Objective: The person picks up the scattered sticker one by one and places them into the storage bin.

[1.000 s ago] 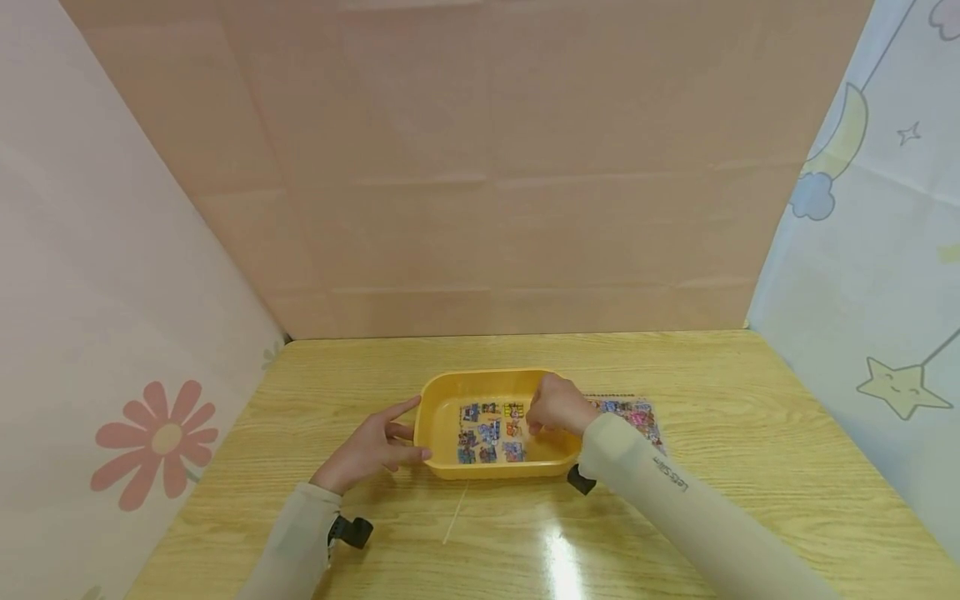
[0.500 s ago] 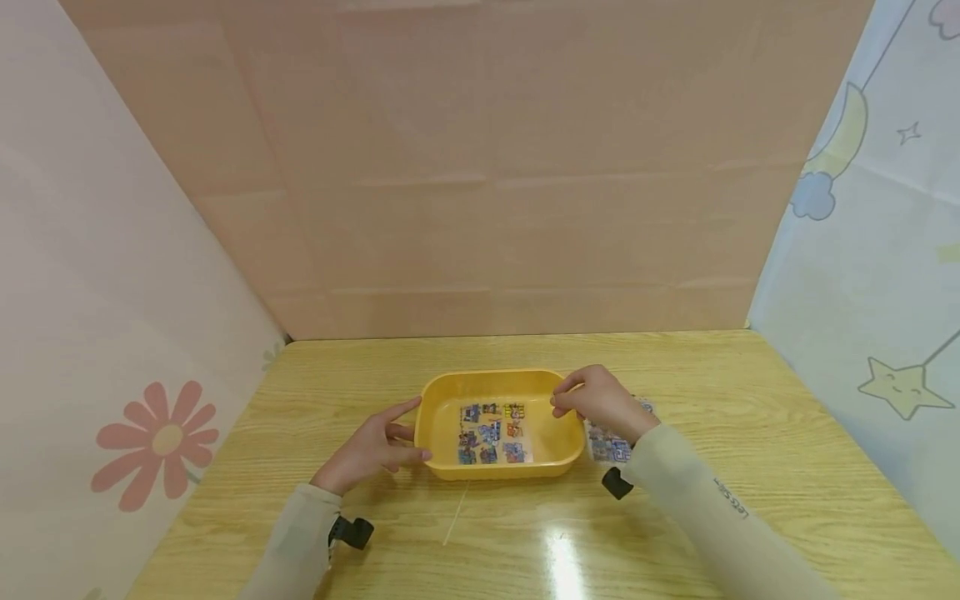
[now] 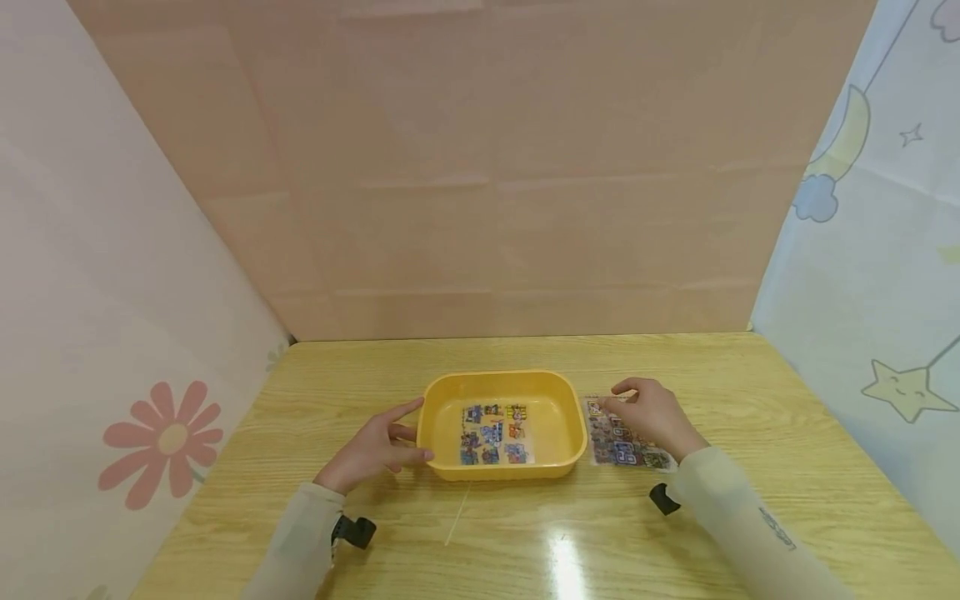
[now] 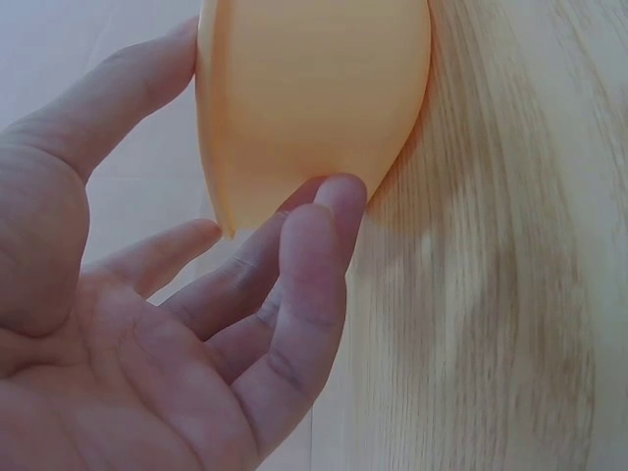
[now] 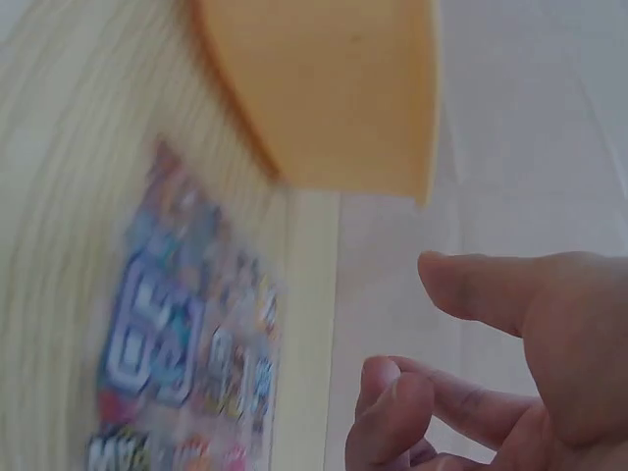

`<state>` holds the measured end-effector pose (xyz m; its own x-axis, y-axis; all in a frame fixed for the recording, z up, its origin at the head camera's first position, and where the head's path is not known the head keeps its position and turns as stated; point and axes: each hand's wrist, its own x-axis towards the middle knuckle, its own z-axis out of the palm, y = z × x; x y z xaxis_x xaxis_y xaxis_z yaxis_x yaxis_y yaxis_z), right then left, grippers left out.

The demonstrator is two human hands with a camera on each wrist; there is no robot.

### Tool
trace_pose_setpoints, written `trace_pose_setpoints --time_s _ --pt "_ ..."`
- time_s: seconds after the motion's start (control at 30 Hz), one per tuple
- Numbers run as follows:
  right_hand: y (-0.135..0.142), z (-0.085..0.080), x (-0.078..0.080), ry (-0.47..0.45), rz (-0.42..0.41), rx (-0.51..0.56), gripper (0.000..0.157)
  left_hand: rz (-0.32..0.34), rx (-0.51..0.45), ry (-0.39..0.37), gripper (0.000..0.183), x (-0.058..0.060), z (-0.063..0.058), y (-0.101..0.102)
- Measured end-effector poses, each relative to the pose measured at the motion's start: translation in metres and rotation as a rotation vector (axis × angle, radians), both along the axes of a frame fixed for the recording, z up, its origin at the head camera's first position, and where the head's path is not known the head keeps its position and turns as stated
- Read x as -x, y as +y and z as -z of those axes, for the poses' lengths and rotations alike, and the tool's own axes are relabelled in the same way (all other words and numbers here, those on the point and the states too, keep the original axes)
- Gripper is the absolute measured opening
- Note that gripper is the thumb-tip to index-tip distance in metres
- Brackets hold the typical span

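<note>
yellow tray midway between tabletop side edges | left hand, fingers spread, touches its left end: uneven push could skid it | right hand, thumb and fingertips apart, nothing pinched: brushing could drag printed sheet rightward of tray

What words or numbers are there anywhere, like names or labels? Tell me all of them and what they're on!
"Lets", as best it reads: on the right sleeve; the letters after it are too blurred.
Too blurred to read: the outlined lettering on the sticker sheet beside the yellow tray.
Too small to tell: any writing among the printed pictures inside that tray.
</note>
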<state>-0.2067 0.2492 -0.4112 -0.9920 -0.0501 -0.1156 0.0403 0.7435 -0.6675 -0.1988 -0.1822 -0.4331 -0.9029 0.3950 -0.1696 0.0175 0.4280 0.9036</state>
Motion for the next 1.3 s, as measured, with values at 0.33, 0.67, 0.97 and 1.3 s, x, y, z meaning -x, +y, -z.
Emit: trace_pose_setpoints --time_s 0.33,0.67,0.97,1.3 --pt "0.031 0.021 -0.006 -0.017 0.006 -0.184 0.076 -0.001 -0.003 0.000 0.091 0.000 0.001 0.000" --pt "0.046 0.031 -0.008 -0.050 0.009 -0.302 0.089 0.000 0.000 0.005 0.093 0.001 0.002 0.000" --pt "0.045 0.029 -0.008 -0.061 -0.008 -0.356 0.088 0.002 -0.004 0.005 0.093 -0.001 0.001 0.000" --pt "0.042 0.026 -0.009 -0.099 0.022 -0.407 0.087 0.003 -0.014 -0.011 0.093 0.000 0.000 0.000"
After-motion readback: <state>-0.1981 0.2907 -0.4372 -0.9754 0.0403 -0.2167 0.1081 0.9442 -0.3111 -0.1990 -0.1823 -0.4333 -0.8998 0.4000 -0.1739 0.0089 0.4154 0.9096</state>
